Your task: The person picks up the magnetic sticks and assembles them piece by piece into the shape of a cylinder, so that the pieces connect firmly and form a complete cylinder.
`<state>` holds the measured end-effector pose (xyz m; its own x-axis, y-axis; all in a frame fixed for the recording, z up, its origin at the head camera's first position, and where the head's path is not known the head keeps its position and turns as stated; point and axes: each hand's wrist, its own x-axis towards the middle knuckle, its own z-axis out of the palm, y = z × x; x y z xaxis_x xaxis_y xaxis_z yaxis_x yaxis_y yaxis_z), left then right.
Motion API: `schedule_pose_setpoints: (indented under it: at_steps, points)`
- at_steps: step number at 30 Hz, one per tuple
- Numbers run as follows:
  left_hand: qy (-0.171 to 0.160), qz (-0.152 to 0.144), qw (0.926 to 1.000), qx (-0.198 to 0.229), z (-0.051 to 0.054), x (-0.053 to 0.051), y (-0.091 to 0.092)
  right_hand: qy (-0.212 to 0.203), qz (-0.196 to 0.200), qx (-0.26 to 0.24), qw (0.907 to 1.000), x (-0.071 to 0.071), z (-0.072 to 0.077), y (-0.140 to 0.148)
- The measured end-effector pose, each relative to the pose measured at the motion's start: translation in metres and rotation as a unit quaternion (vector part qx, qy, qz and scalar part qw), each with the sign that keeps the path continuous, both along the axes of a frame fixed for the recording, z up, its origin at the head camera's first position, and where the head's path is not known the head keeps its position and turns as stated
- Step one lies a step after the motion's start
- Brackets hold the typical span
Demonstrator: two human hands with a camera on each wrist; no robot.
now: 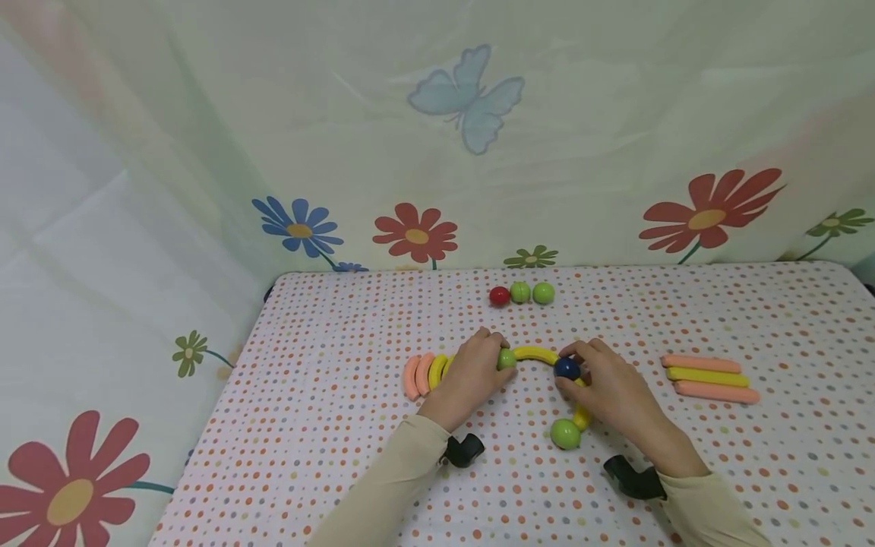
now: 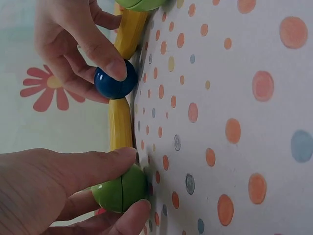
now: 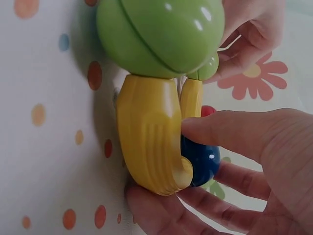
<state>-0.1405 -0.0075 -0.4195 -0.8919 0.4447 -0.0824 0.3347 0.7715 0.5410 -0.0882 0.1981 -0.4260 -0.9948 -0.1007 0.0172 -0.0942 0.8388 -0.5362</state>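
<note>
My left hand (image 1: 470, 377) pinches a green ball (image 1: 506, 359) between thumb and fingers. A yellow curved bar (image 1: 536, 353) runs from that ball to a dark blue ball (image 1: 567, 368), which my right hand (image 1: 618, 395) holds with thumb and fingers. A second yellow curved bar (image 3: 149, 132) leads from the blue ball toward me, partly behind the right fingers in the head view. At its near end sits a larger green ball (image 1: 565, 434). In the left wrist view, the thumbs press on the green ball (image 2: 121, 190) and the blue ball (image 2: 116, 83).
Beside my left hand lie several pink curved bars (image 1: 412, 377) and yellow curved bars (image 1: 437, 370), partly hidden by it. A red ball (image 1: 500, 296) and two green balls (image 1: 543, 293) sit farther back. Pink and yellow straight bars (image 1: 707, 375) lie at the right on the dotted tablecloth (image 1: 328, 425).
</note>
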Motion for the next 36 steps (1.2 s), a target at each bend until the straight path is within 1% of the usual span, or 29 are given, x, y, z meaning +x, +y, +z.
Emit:
schedule_pose_setpoints:
  at_steps: [5, 8, 10, 12, 15, 16, 18, 20, 22, 23, 25, 27, 31, 36]
  points:
    - [0.001, 0.001, 1.0000, -0.007, -0.001, 0.000, 0.000, -0.005, 0.000, 0.000, 1.0000, -0.001, 0.000, 0.001]
    - [0.002, 0.009, 1.0000, 0.001, -0.001, 0.003, -0.003, -0.003, -0.001, 0.002, 1.0000, -0.001, 0.000, 0.001]
    - [0.022, 0.019, 0.9996, -0.003, 0.002, 0.006, -0.008, -0.003, -0.003, 0.003, 1.0000, -0.001, 0.000, 0.001]
    - [0.056, 0.035, 0.9975, -0.025, 0.005, 0.009, -0.014, -0.004, -0.005, 0.002, 1.0000, -0.001, 0.001, 0.001]
    - [0.104, 0.064, 0.9895, -0.077, 0.008, 0.011, -0.024, -0.010, -0.007, 0.002, 0.9999, -0.001, 0.001, 0.001]
    - [0.111, 0.073, 0.9867, -0.094, 0.009, 0.012, -0.028, -0.011, -0.008, 0.001, 0.9999, -0.002, 0.002, 0.001]
    - [0.106, 0.087, 0.9852, -0.102, 0.010, 0.013, -0.036, -0.012, -0.009, 0.000, 0.9999, -0.002, 0.002, 0.001]
    - [0.092, 0.092, 0.9865, -0.100, 0.012, 0.014, -0.042, -0.010, -0.013, -0.001, 0.9999, -0.002, 0.002, 0.001]
    - [0.078, 0.092, 0.9888, -0.088, 0.012, 0.015, -0.047, -0.006, -0.017, -0.001, 0.9998, -0.001, 0.002, 0.001]
    - [0.076, 0.089, 0.9897, -0.082, 0.011, 0.015, -0.049, -0.004, -0.019, -0.001, 0.9998, 0.000, 0.002, 0.001]
    - [0.080, 0.080, 0.9901, -0.084, 0.010, 0.016, -0.050, -0.005, -0.023, 0.002, 0.9997, 0.001, 0.002, 0.002]
    - [0.088, 0.074, 0.9889, -0.093, 0.009, 0.017, -0.049, -0.009, -0.024, 0.007, 0.9996, 0.002, 0.002, 0.002]
    - [0.102, 0.061, 0.9876, -0.103, 0.007, 0.019, -0.044, -0.040, -0.021, 0.013, 0.9989, 0.001, 0.006, 0.004]
    - [0.091, 0.029, 0.9917, -0.085, 0.003, 0.022, -0.038, -0.073, -0.014, 0.018, 0.9971, 0.000, 0.010, 0.004]
